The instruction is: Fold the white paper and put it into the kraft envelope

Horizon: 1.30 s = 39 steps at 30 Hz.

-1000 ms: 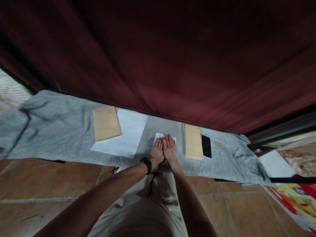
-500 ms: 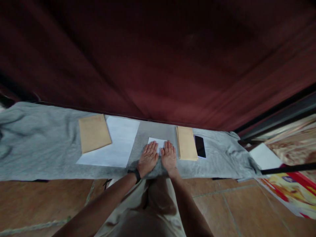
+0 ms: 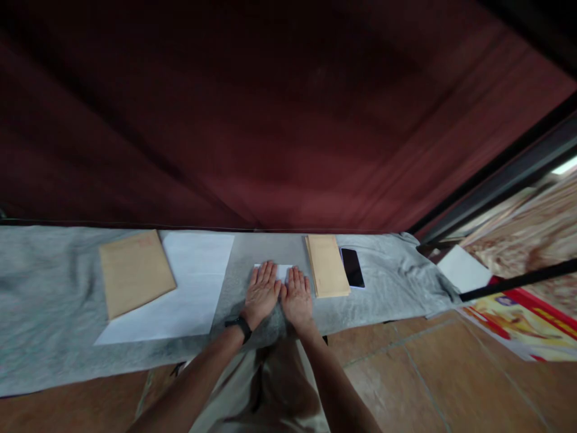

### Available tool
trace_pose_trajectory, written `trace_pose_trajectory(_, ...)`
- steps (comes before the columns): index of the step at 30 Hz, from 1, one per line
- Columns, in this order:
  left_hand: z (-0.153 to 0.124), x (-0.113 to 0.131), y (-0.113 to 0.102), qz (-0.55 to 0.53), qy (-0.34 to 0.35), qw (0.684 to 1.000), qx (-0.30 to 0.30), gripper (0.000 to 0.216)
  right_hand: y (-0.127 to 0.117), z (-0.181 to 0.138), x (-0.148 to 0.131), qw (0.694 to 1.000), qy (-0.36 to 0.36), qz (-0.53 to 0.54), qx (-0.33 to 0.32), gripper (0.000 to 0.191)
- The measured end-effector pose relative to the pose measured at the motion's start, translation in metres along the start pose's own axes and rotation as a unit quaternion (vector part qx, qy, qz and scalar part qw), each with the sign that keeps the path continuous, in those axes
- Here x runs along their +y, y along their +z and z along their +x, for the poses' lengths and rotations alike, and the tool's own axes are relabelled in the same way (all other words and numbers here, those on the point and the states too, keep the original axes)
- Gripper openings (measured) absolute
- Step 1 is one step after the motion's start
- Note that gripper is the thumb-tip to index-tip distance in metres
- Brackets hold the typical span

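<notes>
A small piece of white paper (image 3: 283,272) lies on the grey cloth, partly hidden beneath my hands. My left hand (image 3: 262,293) rests flat on its left side, fingers stretched out and pointing away from me, with a dark band on the wrist. Flat on the right side of the paper is my right hand (image 3: 297,299), its fingers also extended. The two thumbs come close together at the paper's near part. To the right of my hands is a stack of tan envelopes (image 3: 328,266).
A dark-screened phone (image 3: 352,267) lies right of the envelopes. On the left, another tan envelope (image 3: 136,273) overlaps a large white sheet (image 3: 198,288). Grey cloth (image 3: 387,282) covers the narrow surface; a dark red curtain (image 3: 270,150) hangs behind. Tiled floor (image 3: 406,373) shows below.
The view has turned and shifted, so the things on the cloth appear further left. Both hands stay flat on the paper, and less of it shows now.
</notes>
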<state>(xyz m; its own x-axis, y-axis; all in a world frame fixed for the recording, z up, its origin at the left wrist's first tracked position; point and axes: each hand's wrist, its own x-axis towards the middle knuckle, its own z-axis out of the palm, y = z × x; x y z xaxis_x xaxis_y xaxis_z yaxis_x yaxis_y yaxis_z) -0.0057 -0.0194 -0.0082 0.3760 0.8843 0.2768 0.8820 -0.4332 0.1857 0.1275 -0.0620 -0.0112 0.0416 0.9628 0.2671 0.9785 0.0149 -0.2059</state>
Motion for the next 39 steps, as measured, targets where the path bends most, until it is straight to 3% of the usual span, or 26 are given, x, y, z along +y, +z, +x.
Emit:
trace_pose_trajectory(6, -0.001, -0.014, 0.004, 0.014, -0.023, 1.0, 0.001, 0.06, 0.002, 0.001, -0.001, 1.0, 0.012, 0.009, 0.003, 0.056)
trace_pose_trajectory(17, -0.023, -0.023, 0.0, 0.023, -0.063, 0.996, 0.061, 0.063, 0.0, 0.001, -0.002, 1.0, 0.026, 0.016, -0.007, 0.058)
trace_pose_trajectory(24, -0.03, -0.027, 0.002, 0.022, -0.052, 0.995, 0.083, 0.064, -0.001, -0.001, -0.001, 1.0, 0.018, 0.019, 0.009, 0.056)
trace_pose_trajectory(31, -0.029, -0.025, 0.001, 0.023, -0.061, 0.995, 0.071, 0.063, -0.004, 0.005, -0.009, 0.999, -0.008, 0.035, 0.018, 0.052)
trace_pose_trajectory(35, -0.029, -0.024, -0.002, 0.028, -0.069, 0.995, 0.061, 0.062, 0.002, 0.011, -0.021, 0.998, -0.039, 0.053, -0.012, 0.051)
trace_pose_trajectory(39, -0.029, -0.022, -0.005, 0.035, -0.07, 0.996, 0.05, 0.061, 0.01, 0.012, -0.025, 0.998, -0.037, 0.045, -0.002, 0.052)
